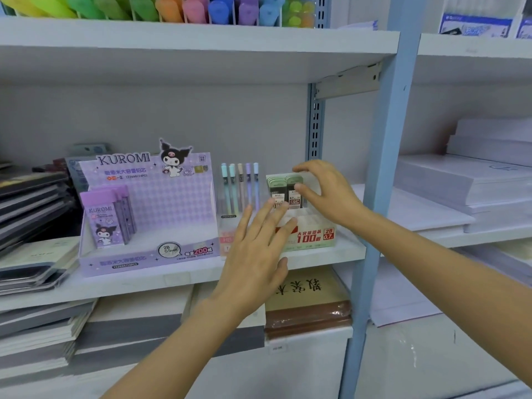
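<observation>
Two hands are up at the middle shelf, both at the small display box printed in red with "100" and "2B 0.7". The box stands on the shelf board close to the blue upright, which is at three o'clock from it. In its back part stand the green-capped lead cases, upright and packed together.

My left hand is at seven o'clock from those cases, flat, fingers straight and spread, holding nothing. Its fingertips lie across the box's front left corner, though I cannot tell whether they press on it.

My right hand is at three o'clock from the cases, forefinger and thumb curved and well apart, like a wide claw, with nothing between them. The thumb tip is just beside the nearest case; whether it touches I cannot tell.

At nine o'clock from the box stand five pastel lead tubes in a clear holder, and further that way is the purple Kuromi display, a few purple cases in its left corner. Stacks of white paper fill the next bay at three o'clock. A brown wrapped pack lies on the shelf below, at six o'clock.
</observation>
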Tool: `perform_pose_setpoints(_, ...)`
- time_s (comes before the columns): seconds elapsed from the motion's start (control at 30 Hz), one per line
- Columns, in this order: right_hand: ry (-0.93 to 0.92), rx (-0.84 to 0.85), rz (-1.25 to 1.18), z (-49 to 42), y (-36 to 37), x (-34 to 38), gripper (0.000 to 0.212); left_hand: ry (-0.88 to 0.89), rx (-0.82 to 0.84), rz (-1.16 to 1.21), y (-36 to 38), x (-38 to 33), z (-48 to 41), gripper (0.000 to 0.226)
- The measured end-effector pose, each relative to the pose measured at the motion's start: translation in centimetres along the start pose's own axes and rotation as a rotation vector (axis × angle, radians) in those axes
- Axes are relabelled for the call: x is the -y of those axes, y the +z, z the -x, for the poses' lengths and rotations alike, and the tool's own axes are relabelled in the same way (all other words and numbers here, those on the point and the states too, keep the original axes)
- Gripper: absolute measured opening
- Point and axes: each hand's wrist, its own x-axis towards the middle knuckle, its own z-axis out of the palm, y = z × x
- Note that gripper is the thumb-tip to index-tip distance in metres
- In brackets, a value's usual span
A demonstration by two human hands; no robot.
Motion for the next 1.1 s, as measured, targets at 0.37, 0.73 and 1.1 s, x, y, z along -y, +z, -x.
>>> perform_pose_setpoints(0.37, -0.172, 0.191, -0.396, 14.2, 9.5, 7.3, 0.012, -0.237, -0.044, 0.180, 8.5, -3.1, 18.8, 0.045)
perform_pose_setpoints(0.73, 0.343, 1.168, -0.084, 36.5, 26.7, 2.6, 0.035, -0.776, 0.980, 0.123, 14.1, -7.7, 44.0, 0.054)
perform_pose_setpoints(1.1, 0.723, 0.977, -0.017, 45.1, 30.4, 1.1, 0.024, -0.889, 0.872, 0.305, 14.9, -8.7, 46.8, 0.047)
